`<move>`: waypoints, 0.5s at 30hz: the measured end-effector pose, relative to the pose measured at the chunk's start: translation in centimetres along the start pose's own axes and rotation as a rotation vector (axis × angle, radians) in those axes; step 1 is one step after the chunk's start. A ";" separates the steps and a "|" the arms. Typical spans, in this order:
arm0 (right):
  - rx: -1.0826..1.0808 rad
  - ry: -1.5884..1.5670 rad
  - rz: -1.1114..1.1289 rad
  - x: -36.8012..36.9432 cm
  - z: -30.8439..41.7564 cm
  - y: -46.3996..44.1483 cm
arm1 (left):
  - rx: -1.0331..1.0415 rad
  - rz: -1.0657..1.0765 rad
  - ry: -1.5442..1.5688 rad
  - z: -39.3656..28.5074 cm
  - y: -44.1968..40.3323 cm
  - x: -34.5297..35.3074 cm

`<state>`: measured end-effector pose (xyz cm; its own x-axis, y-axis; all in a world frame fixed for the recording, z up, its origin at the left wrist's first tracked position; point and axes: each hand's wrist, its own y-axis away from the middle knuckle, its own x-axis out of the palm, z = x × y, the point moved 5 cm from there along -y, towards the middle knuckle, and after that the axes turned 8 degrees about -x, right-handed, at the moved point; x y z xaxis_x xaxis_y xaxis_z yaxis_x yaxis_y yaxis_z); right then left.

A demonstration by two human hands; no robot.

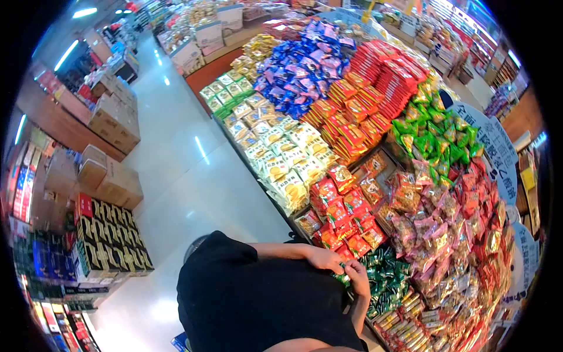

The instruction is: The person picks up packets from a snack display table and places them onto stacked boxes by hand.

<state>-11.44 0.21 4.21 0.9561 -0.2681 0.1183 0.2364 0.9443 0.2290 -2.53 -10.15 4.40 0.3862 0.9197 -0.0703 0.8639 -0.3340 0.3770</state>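
My left hand (324, 259) and my right hand (358, 277) meet at the near edge of the display. Between their closed fingers is a small green packet (339, 271), mostly hidden by the fingers. Just beyond my right hand lies a heap of dark green wrapped packets (384, 276). Red snack packets (346, 214) are stacked above my hands in view. Gold and red stick-shaped packets (402, 322) lie to the lower right.
The display also holds cream packets (290, 158), blue packets (305, 67), orange packets (355, 114), bright green packets (437, 132) and pink clear bags (428, 229). A shiny floor aisle (170, 146) runs on the left, beside cardboard boxes (114, 176) and black cartons (111, 240).
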 end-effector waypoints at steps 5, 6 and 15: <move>0.058 -0.014 0.068 2.7 -1.2 -0.5 | -0.027 -0.098 0.271 2.7 3.0 1.1; 0.058 -0.078 0.087 3.4 -1.6 -0.7 | -0.025 -0.109 0.327 3.1 3.5 1.3; 0.250 -0.467 0.288 10.2 -6.0 -3.5 | -0.222 -0.468 0.629 7.1 10.5 3.7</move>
<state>-1.47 -4.65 -1.13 0.7850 -0.1169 0.6084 -0.1233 0.9329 0.3383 10.26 -11.77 1.56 -0.3098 0.9198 0.2410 0.7810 0.1016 0.6161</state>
